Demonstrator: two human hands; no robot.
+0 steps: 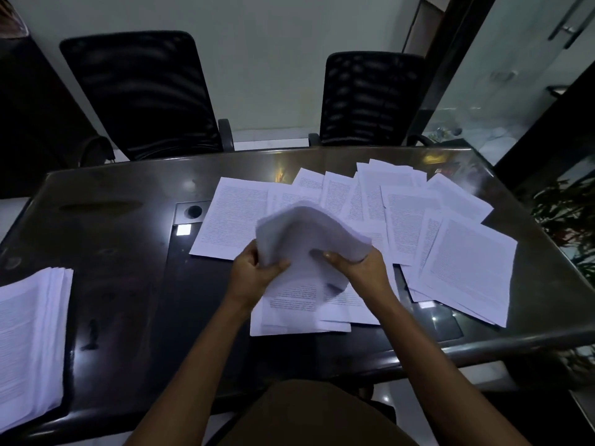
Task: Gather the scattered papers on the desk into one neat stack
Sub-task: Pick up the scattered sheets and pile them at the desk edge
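- Head view: left hand (254,272) and right hand (360,268) each clamp a side of a bowed sheaf (309,239), likely to square it.
- Loose papers (418,220) fan across the desk (128,220) beyond (a thick stack (32,333) waits far left).

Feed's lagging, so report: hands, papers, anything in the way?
Both left hand and right hand grip a bent bundle over the desk. Many loose sheets spread centre to right; stack at left edge. Nothing blocking.
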